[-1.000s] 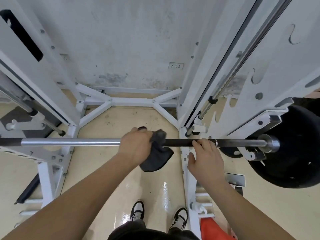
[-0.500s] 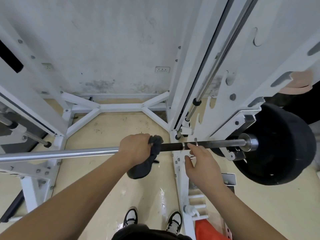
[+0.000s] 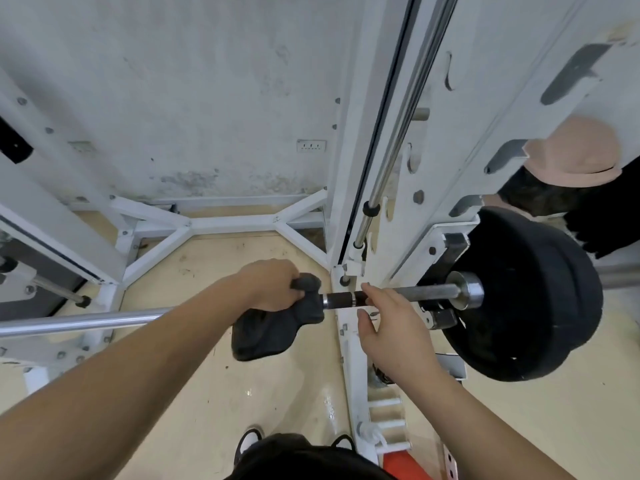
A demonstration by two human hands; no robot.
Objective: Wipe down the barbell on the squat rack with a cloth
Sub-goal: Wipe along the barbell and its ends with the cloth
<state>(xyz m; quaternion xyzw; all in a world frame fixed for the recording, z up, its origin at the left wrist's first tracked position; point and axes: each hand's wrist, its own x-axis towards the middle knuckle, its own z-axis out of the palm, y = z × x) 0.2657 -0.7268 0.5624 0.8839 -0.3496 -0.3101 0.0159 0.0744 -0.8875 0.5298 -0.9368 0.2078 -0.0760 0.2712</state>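
A white rack [image 3: 388,140] fills the frame, its uprights rising at left and right of centre. A black plate [image 3: 533,306] sits at the right. The barbell [image 3: 104,318] runs across the middle of the frame, from the left edge to the plate. Your left hand [image 3: 273,285], at centre, is closed around a dark cloth [image 3: 273,329] wrapped on the barbell, with the loose end hanging below. Just right of it, your right hand [image 3: 391,323] is loosely open, fingertips touching the barbell, gripping nothing.
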